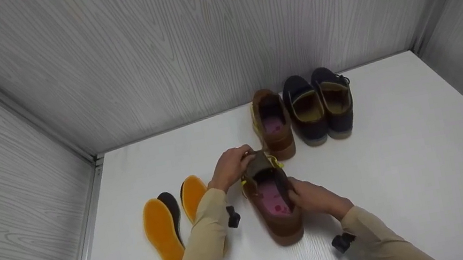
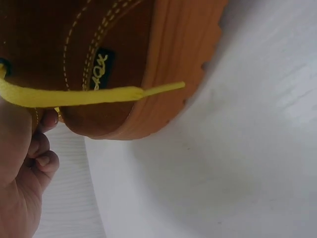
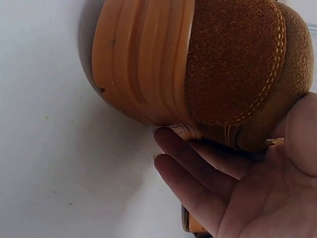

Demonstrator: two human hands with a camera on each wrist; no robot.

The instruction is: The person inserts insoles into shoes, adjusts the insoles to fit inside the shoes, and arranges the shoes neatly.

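Observation:
A brown suede shoe (image 1: pixel 286 231) with a pink insole (image 1: pixel 272 196) inside lies between my two hands, its heel toward me. My left hand (image 1: pixel 231 167) grips the shoe's tongue (image 1: pixel 259 163) near the toe end. A yellow lace (image 2: pixel 74 95) hangs loose along the shoe's side in the left wrist view. On the other side, my right hand (image 1: pixel 317 196) holds the shoe's collar, thumb over the top edge and fingers against the outer side. In the right wrist view the stitched heel (image 3: pixel 233 64) and ridged sole (image 3: pixel 143 54) show close up.
The matching brown shoe (image 1: pixel 282 142) stands just beyond, beside two dark blue shoes (image 1: pixel 313 127) near the back wall (image 1: pixel 180 53). Orange insoles (image 1: pixel 159 228) and a dark insole (image 1: pixel 169 205) lie on the white table (image 1: pixel 409 165) at left, partly behind my left arm.

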